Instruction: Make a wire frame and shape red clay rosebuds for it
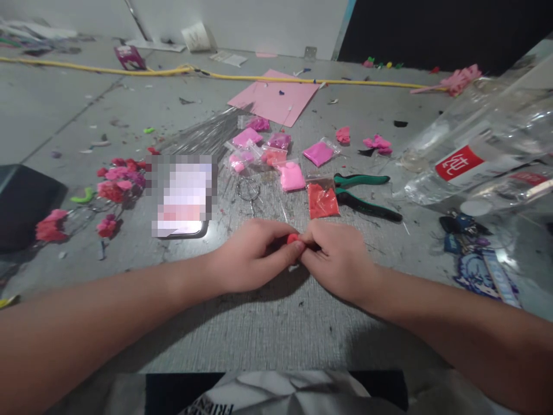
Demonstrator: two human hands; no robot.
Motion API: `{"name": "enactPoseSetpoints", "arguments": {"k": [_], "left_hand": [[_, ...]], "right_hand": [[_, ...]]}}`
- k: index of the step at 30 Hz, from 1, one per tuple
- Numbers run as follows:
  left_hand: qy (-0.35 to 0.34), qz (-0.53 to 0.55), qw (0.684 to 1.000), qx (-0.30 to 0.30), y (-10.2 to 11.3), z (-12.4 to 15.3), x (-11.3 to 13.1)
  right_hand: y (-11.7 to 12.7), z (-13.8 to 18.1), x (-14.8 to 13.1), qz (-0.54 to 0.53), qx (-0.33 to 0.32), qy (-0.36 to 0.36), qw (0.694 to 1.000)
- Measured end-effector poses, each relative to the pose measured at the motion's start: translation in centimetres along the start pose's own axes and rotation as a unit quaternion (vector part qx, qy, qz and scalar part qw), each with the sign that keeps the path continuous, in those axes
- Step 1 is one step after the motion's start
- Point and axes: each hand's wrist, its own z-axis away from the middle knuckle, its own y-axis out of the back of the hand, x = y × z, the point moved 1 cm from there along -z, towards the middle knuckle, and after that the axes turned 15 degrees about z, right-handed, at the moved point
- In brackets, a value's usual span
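My left hand [259,253] pinches a small piece of red modelling clay [292,237] between thumb and forefinger, low over the table. My right hand [339,256] meets it from the other side, its fingertips closed against the same piece. Most of the clay is hidden by the fingers. Just beyond my hands lies a small clear bag of orange-red clay [323,200]. Pliers with green and black handles [367,199] rest beside it, their jaws partly hidden behind the bag. Bags of pink clay [292,176] and magenta clay [318,153] lie farther back.
A phone [184,199] with a blurred screen lies left of my hands. Clay flowers [118,181] stand farther left, near thin wires [203,132]. Behind are a pink sheet [276,95] and a yellow cable [242,76]. Plastic bottles [458,167] and keychains [479,271] lie right.
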Motion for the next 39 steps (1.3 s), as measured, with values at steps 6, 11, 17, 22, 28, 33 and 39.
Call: {"name": "enactPoseSetpoints", "arguments": {"k": [6,11,17,22,28,33,39], "left_hand": [[0.007,0.069,0.997,0.011,0.2,-0.1,-0.2],[0.067,0.25,0.962,0.082,0.4,-0.6,-0.7],[0.081,0.296,0.937,0.169,0.5,-0.8,-0.6],[0.042,0.253,0.947,0.192,0.1,-0.4,-0.4],[0.033,0.219,0.957,0.188,-0.1,-0.1,-0.2],[-0.01,0.172,0.957,0.236,0.2,0.1,-0.7],[-0.025,0.184,0.954,0.237,0.4,-0.2,-1.4]], "right_hand": [[0.1,0.0,0.1,0.003,-0.004,0.002,1.0],[-0.6,0.2,0.2,-0.068,-0.013,-0.059,0.996],[-0.4,0.1,-0.2,-0.032,0.006,-0.023,0.999],[-0.6,-0.5,0.1,-0.027,-0.035,-0.006,0.999],[-1.0,-1.1,0.7,-0.051,-0.056,0.024,0.997],[-0.7,-0.9,0.5,-0.061,-0.039,0.06,0.996],[-1.5,-0.8,0.5,0.01,-0.092,0.068,0.993]]}}
